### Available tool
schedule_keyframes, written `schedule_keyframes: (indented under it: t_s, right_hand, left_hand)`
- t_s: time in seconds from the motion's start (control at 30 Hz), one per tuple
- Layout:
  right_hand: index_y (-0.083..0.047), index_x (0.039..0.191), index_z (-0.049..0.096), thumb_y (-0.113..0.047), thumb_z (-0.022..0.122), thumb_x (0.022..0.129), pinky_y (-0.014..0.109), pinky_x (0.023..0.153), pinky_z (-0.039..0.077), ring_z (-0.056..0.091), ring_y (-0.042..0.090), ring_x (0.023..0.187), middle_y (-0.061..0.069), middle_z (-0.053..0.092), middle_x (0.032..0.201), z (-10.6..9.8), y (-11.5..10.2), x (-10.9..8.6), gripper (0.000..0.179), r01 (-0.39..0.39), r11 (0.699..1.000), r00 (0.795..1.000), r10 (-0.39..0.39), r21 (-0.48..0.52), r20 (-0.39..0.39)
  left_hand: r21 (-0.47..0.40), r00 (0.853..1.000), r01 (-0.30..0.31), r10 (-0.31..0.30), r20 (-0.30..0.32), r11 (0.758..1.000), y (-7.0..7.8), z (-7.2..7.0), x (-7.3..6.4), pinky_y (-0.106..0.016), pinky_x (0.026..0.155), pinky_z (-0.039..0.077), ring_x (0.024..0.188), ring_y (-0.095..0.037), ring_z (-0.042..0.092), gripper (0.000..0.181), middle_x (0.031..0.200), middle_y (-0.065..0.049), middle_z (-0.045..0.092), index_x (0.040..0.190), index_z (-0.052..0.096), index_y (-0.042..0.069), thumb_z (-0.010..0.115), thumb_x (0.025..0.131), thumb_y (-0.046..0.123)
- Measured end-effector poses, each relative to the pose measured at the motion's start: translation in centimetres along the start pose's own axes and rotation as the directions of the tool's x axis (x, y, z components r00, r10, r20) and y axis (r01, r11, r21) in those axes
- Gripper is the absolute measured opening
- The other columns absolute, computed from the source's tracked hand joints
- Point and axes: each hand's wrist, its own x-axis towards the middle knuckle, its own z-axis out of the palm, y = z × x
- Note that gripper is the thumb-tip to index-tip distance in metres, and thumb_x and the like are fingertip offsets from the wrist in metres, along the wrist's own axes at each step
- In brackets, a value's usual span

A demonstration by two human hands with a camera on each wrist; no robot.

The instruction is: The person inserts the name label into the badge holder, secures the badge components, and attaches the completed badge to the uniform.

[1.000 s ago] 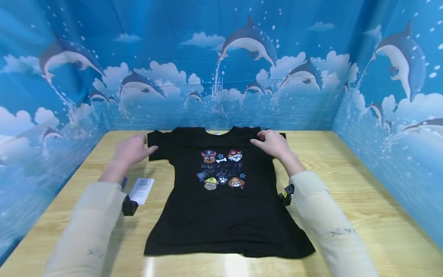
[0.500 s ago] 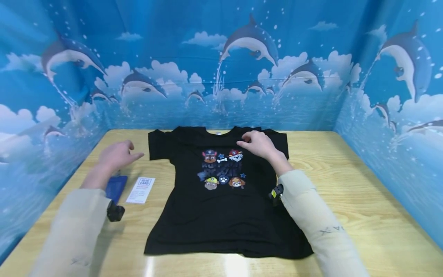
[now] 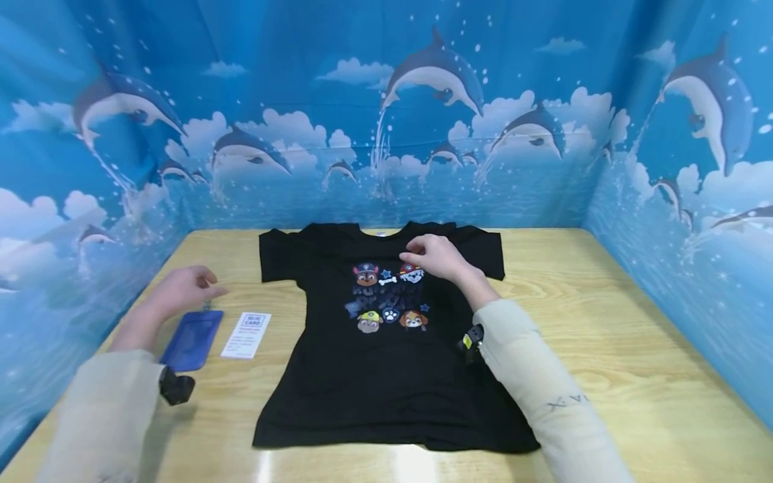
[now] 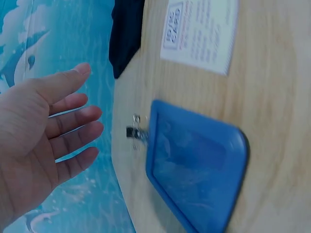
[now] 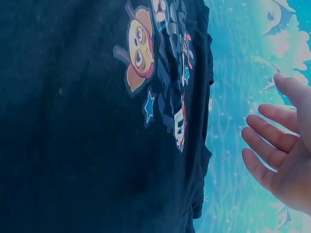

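From the head view, we see a black T-shirt spread flat on the wooden tabletop, its collar at twelve o'clock and a print of cartoon dogs on its chest. Our right hand hovers above the shirt, at one o'clock from its middle; its fingers are loosely bent and hold nothing. At nine o'clock from the shirt lies a white card, and farther out that way a blue badge holder with a metal clip. Our left hand is near the holder's twelve o'clock end, its relaxed fingers spread slightly apart and holding nothing. Behind the tabletop hangs a blue curtain with dolphins.
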Motion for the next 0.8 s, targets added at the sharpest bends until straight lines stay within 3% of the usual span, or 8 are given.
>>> schedule_keyframes:
  t_s: [0.23, 0.43, 0.57, 0.8]
  right_hand:
    - [-0.003, 0.120, 0.059, -0.035, 0.057, 0.091, 0.038, 0.083, 0.046, 0.057, 0.021, 0.098, 0.010, 0.060, 0.112, 0.5, -0.5, 0.4, 0.043, 0.018, 1.000, 1.000, -0.019, 0.009, 0.011]
    - [-0.004, 0.121, 0.059, -0.035, 0.057, 0.092, 0.038, 0.082, 0.047, 0.058, 0.020, 0.096, 0.009, 0.060, 0.112, 0.8, -0.9, 0.6, 0.042, 0.007, 0.997, 1.000, -0.009, 0.072, 0.028]
    - [-0.004, 0.121, 0.059, -0.034, 0.058, 0.092, 0.036, 0.078, 0.048, 0.058, 0.019, 0.092, 0.008, 0.060, 0.110, 1.0, -1.2, 0.7, 0.042, 0.005, 0.994, 0.999, -0.010, 0.107, 0.041]
    - [-0.003, 0.122, 0.058, -0.031, 0.059, 0.091, 0.034, 0.076, 0.049, 0.060, 0.018, 0.089, 0.007, 0.062, 0.107, 2.0, -1.6, 1.0, 0.042, 0.019, 0.989, 0.997, -0.029, 0.145, 0.066]
  left_hand:
    - [0.008, 0.998, 0.051, -0.051, 0.031, 0.999, -2.2, 0.1, -1.2, -0.050, 0.071, 0.045, 0.091, -0.045, 0.054, 0.060, 0.103, -0.033, 0.056, 0.112, 0.050, -0.017, 0.060, 0.087, 0.037]
    - [-0.026, 0.993, 0.080, -0.077, 0.088, 0.996, -3.8, 0.3, -2.0, -0.051, 0.074, 0.045, 0.094, -0.048, 0.052, 0.076, 0.106, -0.038, 0.052, 0.116, 0.044, -0.022, 0.063, 0.084, 0.044]
    - [-0.032, 0.987, 0.102, -0.097, 0.131, 0.994, -4.6, 0.5, -2.5, -0.052, 0.076, 0.045, 0.096, -0.050, 0.051, 0.083, 0.109, -0.040, 0.049, 0.120, 0.039, -0.023, 0.063, 0.083, 0.047]
    - [0.005, 0.981, 0.118, -0.117, 0.152, 0.993, -5.3, 1.1, -2.8, -0.052, 0.076, 0.045, 0.095, -0.050, 0.052, 0.084, 0.109, -0.040, 0.050, 0.119, 0.039, -0.024, 0.061, 0.084, 0.049]
